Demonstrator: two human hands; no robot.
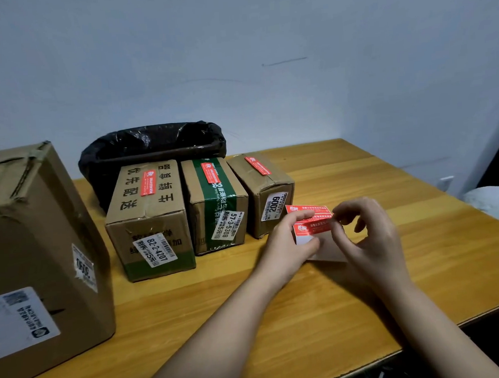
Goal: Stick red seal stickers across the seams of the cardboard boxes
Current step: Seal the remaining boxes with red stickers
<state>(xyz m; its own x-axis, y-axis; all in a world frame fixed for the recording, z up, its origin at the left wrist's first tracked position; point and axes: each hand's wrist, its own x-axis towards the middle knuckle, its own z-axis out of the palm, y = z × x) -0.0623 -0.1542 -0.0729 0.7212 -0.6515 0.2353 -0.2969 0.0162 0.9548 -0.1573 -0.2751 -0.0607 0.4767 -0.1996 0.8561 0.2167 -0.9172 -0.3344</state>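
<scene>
Boxes stand on the wooden desk (353, 299). At the far left is a large cardboard box (37, 256) without a red sticker on the sides that show. To its right three smaller boxes stand in a row, touching: the first box (148, 222), the green-taped box (217, 206) and the small box (264, 192), each with a red seal sticker (148, 182) on its top. Behind them is a bin with a black bag (151, 150). Further right, above the desk, the left hand (287, 242) has its grip closed on a sticker sheet (311, 224), thumb under, fingers on top. The right hand (369, 230) pinches the right edge of one red sticker on that sheet.
</scene>
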